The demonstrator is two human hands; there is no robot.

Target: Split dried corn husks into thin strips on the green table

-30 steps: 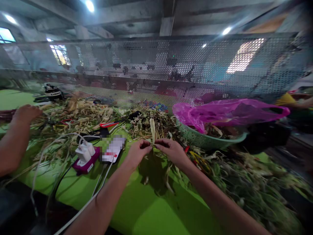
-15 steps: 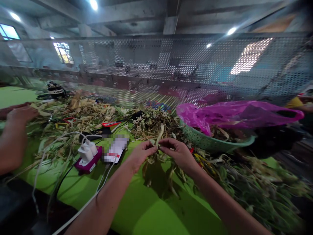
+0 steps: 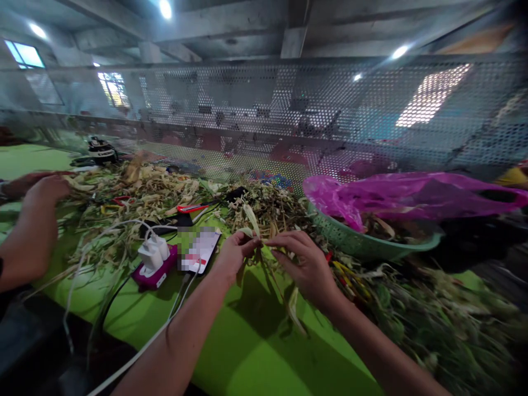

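My left hand [image 3: 233,254] and my right hand [image 3: 307,265] meet over the green table [image 3: 256,346], both pinched on one small bunch of plant stems [image 3: 264,258] with wilted leaves. A pale leaf [image 3: 251,219] sticks up from the bunch above my left fingers, and limp leaves hang below my hands. A heap of dried plant scraps [image 3: 268,209] lies just behind them.
A green basket [image 3: 363,245] lined with a pink plastic bag [image 3: 396,195] stands at the right. A power strip with white chargers [image 3: 154,261] and a phone [image 3: 200,250] lie to the left, with cables. Another person's hand [image 3: 45,190] rests on the far-left pile. A perforated metal screen [image 3: 289,110] backs the table.
My hands have shifted slightly right and lower with the bunch; the upright pale leaf now leans left. The other person's hand stays on the left pile.
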